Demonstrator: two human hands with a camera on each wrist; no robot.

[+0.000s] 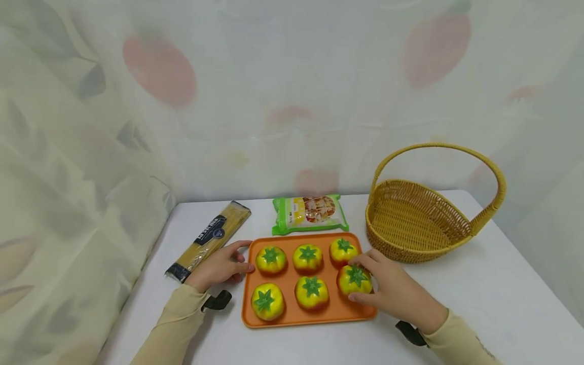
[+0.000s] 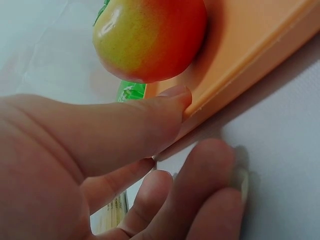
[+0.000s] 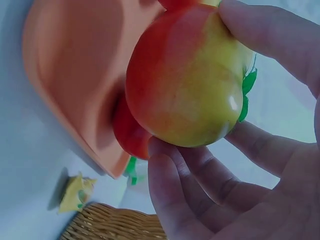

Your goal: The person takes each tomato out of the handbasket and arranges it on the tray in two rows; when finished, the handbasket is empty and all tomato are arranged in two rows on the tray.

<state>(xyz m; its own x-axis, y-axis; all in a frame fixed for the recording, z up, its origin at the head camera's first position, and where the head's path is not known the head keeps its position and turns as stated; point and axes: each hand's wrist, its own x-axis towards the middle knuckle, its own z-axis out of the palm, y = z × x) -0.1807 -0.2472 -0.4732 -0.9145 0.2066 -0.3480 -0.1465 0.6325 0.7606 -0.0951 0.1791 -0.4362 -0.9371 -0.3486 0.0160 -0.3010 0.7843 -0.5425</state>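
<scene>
Landmark: tray (image 1: 292, 318), orange, on table (image 1: 479, 299). It holds six tomatoes, 2 rows of 3.

Key relation: gripped tomato (image 1: 355, 279) sits at tray's near-right corner, directly under R hand (image 1: 394, 291). It is roundish w/ no long axis; green stem cap faces up. R hand is the nearer hand by far; L hand (image 1: 219, 266) is at tray's opposite edge.

R hand: grasping the tomato, thumb on one side, fingers (image 3: 210, 185) curled round the other. Whether the tomato is lifted or resting on the tray cannot be told.

L hand: released, fingers relaxed, thumb (image 2: 150, 120) pressing tray's left rim.

Basket (image 1: 424, 223) stands just right of tray, behind R hand. Green bag (image 1: 310, 214) touches tray's far edge. Pasta pack (image 1: 210, 238) lies left of tray.
</scene>
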